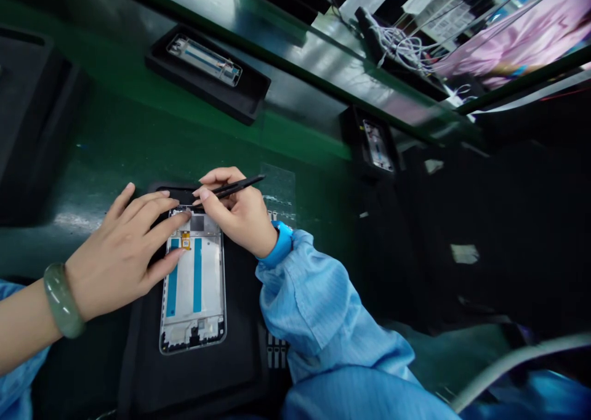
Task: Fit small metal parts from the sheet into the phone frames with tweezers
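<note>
- On the green tabletop (pixel 305 133), beyond the hands, a second black tray (pixel 255 104) holds another phone frame (pixel 204 61); farther right, a third tray (pixel 353 140) holds one more (pixel 377 144).
- A dark box (pixel 23 124) stands at the far left; white cables (pixel 401 44) lie tangled at the top right, near a person's pink garment (pixel 540 32).
- The person's own fingers cover parts of the nearest phone frame's (pixel 185 290) upper end, and the left thumb partly hides one blue strip (pixel 172 284).
- Count: three phone frames, three trays beneath them, two blue strips on the nearest frame, one slim black tool (pixel 235 187).
- The nearest frame lies face up over the near black tray (pixel 242 364), below the fingertips of both hands.
- The left hand (pixel 120 250) is spread, its index fingertip on the frame's upper part, the thumb beside a gold connector (pixel 186 241).
- The right hand (pixel 244 220) pinches the black tool between thumb and fingers at the frame's top edge; whether its tip touches cannot be told.
</note>
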`<state>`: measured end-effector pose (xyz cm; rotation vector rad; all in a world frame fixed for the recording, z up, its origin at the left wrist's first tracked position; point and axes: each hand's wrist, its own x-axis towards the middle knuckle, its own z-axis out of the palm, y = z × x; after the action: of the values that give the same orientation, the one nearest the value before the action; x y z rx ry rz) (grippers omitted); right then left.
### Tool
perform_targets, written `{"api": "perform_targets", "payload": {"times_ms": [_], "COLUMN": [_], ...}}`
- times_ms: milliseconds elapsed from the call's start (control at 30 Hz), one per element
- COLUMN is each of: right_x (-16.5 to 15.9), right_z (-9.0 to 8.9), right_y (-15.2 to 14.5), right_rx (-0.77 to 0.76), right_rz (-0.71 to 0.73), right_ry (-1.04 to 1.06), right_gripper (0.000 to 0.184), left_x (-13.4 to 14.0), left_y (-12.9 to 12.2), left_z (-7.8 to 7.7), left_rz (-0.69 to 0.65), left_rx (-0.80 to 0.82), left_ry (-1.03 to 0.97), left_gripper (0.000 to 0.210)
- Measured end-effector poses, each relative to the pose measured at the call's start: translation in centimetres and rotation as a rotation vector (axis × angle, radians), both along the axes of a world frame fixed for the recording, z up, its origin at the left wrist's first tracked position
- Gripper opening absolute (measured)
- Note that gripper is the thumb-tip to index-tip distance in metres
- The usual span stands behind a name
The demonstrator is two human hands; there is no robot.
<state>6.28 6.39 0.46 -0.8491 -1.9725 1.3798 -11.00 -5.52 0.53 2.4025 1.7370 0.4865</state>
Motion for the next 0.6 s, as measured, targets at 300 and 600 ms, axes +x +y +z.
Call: {"api": "perform_targets", "payload": {"times_ms": [300, 600], "right_x": [-0.27, -0.21], "right_z": [0.26, 0.31], "right_y": [-0.18, -0.40], "right_rx": [0.062, 0.040], "right_rz": [-0.005, -0.064], "right_ry": [-0.032, -0.023], "right_gripper": [0.019, 0.019], "left_x": [0.05, -0.06], "left_y": [0.00, -0.04], "left_z": [-0.01, -0.20], "left_rz": [-0.001, -0.001], "left_rx": [-0.005, -0.003], "left_ry": [-0.001, 0.008], "left_gripper": [0.045, 0.045]}}
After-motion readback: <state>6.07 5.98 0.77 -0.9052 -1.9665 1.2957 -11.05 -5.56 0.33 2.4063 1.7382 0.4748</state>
